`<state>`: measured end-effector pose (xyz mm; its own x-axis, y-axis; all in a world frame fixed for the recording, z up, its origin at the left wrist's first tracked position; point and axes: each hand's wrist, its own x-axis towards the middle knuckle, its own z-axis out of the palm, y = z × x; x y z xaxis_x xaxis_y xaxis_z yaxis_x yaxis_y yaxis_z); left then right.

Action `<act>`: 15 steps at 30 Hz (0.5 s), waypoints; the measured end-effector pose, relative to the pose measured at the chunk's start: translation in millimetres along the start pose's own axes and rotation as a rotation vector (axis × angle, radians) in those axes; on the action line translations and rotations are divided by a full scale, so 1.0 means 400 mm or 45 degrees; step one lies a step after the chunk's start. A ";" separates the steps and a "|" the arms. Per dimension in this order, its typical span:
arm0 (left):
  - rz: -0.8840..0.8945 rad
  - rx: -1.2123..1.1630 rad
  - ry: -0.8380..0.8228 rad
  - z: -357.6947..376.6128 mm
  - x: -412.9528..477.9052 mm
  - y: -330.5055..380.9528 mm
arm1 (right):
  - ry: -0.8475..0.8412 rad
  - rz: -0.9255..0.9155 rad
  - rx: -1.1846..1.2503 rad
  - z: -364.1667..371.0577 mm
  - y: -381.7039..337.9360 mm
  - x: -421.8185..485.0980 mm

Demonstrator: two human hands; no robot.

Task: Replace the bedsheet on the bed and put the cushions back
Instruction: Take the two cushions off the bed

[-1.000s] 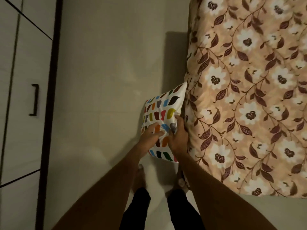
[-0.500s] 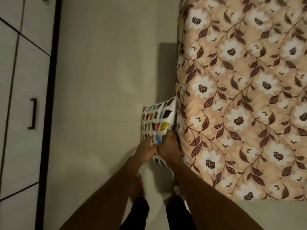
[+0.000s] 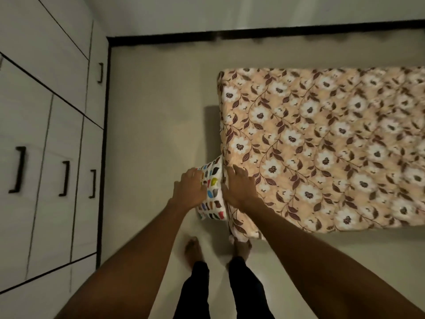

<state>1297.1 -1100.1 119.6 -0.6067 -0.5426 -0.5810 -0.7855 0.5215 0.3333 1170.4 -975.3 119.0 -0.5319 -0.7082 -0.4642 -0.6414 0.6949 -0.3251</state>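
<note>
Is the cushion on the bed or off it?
Off it: the cushion stands on edge beside the bed, between the left hand and right hand.

I have only one view, from the camera worn on my head. It faces forward and steeply down, almost straight onto the floor [image 3: 161, 107]. My forearms [image 3: 138, 261] come in from the near edge, and my feet [image 3: 192, 250] stand low in the middle, so the view is close to my body. The wardrobe [image 3: 46, 134] fills the left side, the bed [image 3: 322, 146] the right, and the far wall [image 3: 230, 12] runs along the top. The wide lens bends lines near the edges.
</note>
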 end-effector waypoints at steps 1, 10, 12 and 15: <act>0.025 0.026 0.030 -0.031 -0.026 0.023 | 0.024 -0.007 -0.004 -0.043 -0.009 -0.025; 0.297 0.223 0.288 -0.245 -0.292 0.199 | 0.407 0.098 0.083 -0.291 -0.036 -0.328; 0.374 0.241 0.378 -0.287 -0.319 0.277 | 0.489 0.123 0.069 -0.357 -0.006 -0.379; 0.477 0.248 0.472 -0.318 -0.340 0.369 | 0.573 0.155 0.041 -0.427 0.057 -0.427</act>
<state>1248.2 -1033.0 342.3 -0.8698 -0.4737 -0.1377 -0.4924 0.8161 0.3026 1152.1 -860.0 331.7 -0.7937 -0.6001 -0.0993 -0.5459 0.7748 -0.3190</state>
